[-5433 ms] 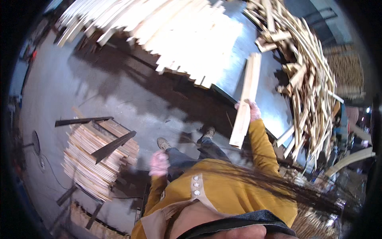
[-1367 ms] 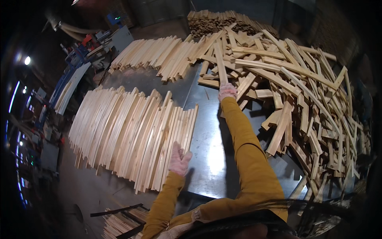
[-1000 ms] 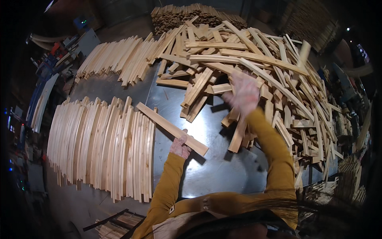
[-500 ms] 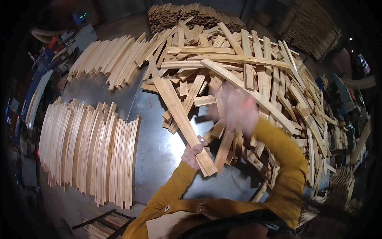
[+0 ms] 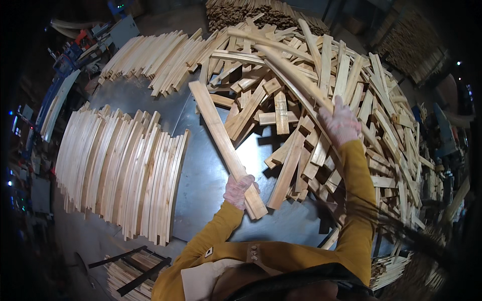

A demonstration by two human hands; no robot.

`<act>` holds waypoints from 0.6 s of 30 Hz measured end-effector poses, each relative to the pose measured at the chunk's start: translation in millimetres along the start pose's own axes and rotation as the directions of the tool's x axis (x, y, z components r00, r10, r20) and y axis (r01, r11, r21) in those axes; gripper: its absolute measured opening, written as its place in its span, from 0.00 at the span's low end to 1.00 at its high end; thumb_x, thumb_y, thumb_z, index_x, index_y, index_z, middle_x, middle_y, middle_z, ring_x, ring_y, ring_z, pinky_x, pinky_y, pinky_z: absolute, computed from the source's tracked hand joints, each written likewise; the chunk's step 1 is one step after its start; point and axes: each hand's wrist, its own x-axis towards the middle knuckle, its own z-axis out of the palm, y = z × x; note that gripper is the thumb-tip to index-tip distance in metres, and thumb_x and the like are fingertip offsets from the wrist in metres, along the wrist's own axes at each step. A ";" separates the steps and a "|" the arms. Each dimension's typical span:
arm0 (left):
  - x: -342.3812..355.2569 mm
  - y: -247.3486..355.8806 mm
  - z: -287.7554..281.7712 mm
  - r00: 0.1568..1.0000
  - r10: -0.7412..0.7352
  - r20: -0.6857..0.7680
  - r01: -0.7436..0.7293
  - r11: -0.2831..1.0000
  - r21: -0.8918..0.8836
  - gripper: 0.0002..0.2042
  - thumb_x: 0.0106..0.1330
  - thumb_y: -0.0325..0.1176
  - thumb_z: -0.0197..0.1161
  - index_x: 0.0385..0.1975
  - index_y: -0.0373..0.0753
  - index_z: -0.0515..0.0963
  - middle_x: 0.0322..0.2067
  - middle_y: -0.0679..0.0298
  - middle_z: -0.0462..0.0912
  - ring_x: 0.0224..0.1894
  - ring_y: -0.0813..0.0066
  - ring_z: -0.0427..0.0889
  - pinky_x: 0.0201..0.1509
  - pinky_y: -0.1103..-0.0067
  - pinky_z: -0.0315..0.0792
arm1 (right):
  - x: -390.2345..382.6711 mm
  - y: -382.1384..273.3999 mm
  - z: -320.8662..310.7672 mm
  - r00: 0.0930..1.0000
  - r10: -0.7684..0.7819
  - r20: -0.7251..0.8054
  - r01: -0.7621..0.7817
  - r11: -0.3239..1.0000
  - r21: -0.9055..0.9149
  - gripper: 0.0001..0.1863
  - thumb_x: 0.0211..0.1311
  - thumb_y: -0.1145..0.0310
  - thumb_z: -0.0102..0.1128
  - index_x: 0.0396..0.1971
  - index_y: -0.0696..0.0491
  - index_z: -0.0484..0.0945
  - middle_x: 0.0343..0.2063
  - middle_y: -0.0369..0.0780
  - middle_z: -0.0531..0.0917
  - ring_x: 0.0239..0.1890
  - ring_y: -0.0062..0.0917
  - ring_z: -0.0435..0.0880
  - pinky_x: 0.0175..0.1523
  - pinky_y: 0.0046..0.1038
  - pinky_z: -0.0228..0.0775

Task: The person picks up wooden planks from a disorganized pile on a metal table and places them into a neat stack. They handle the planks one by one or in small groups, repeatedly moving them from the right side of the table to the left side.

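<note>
My left hand (image 5: 240, 190), in a pale pinkish glove, is closed around the near part of a wooden board (image 5: 216, 118). The board slants away to the far left above the metal table (image 5: 198, 195). On the right, my gloved right hand (image 5: 341, 123) grips a long, thin wooden slat (image 5: 304, 79) lying across the top of the loose heap. That slat looks slightly blurred and reaches toward the back. Under and around the right hand, shorter boards (image 5: 288, 173) lie crisscrossed; the hand hides part of them.
A tight row of slats (image 5: 115, 170) lies along the table's left side, with another row (image 5: 145, 55) behind it. Stacked wood (image 5: 246, 15) stands beyond the table. A blue machine (image 5: 65, 65) is at far left, and a slatted bundle (image 5: 128, 273) sits low at left.
My right hand has moved right and closed on a long slat, which has shifted in the heap. The left hand still holds its board. The whole view has shifted slightly.
</note>
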 end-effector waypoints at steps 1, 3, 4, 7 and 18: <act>7.1 -9.3 -16.3 0.999 -0.043 -0.023 0.044 0.995 0.085 0.22 0.72 0.44 0.56 0.61 0.46 0.62 0.35 0.62 0.76 0.32 0.63 0.82 0.29 0.65 0.82 | -32.5 -4.2 4.2 0.993 -0.107 -0.058 0.105 0.994 -0.029 0.36 0.65 0.33 0.47 0.61 0.47 0.63 0.43 0.47 0.80 0.46 0.39 0.83 0.38 0.41 0.79; 3.6 2.4 0.5 0.992 -0.095 0.082 0.108 0.979 -0.173 0.21 0.71 0.42 0.58 0.60 0.43 0.64 0.34 0.64 0.76 0.33 0.68 0.81 0.31 0.69 0.82 | -108.3 -32.0 16.1 0.950 -0.308 0.045 0.308 0.951 0.001 0.32 0.72 0.40 0.40 0.61 0.52 0.68 0.35 0.47 0.80 0.34 0.37 0.83 0.31 0.40 0.75; 1.1 6.9 9.2 0.984 -0.113 0.141 0.150 0.944 -0.294 0.21 0.71 0.40 0.59 0.60 0.42 0.65 0.33 0.65 0.76 0.33 0.70 0.81 0.32 0.70 0.82 | -127.3 -52.0 36.1 0.819 -0.484 0.308 0.415 0.870 0.265 0.30 0.73 0.46 0.42 0.59 0.56 0.68 0.37 0.48 0.80 0.39 0.36 0.83 0.34 0.36 0.76; -2.1 -4.0 3.4 0.996 0.009 0.091 -0.024 0.986 0.164 0.15 0.69 0.37 0.61 0.52 0.39 0.72 0.38 0.62 0.79 0.36 0.73 0.81 0.40 0.75 0.82 | -201.7 -67.8 93.7 0.775 -0.624 0.094 0.627 0.779 0.001 0.27 0.70 0.51 0.45 0.60 0.53 0.70 0.41 0.47 0.80 0.45 0.37 0.82 0.41 0.33 0.76; -36.2 31.6 -100.1 0.948 -0.120 0.295 0.230 0.899 -0.373 0.33 0.57 0.37 0.73 0.61 0.43 0.63 0.42 0.56 0.78 0.38 0.61 0.81 0.38 0.62 0.82 | 43.3 -52.6 49.1 0.945 0.289 -0.155 -0.187 0.863 0.470 0.42 0.61 0.42 0.53 0.70 0.51 0.60 0.63 0.54 0.71 0.65 0.46 0.71 0.67 0.40 0.62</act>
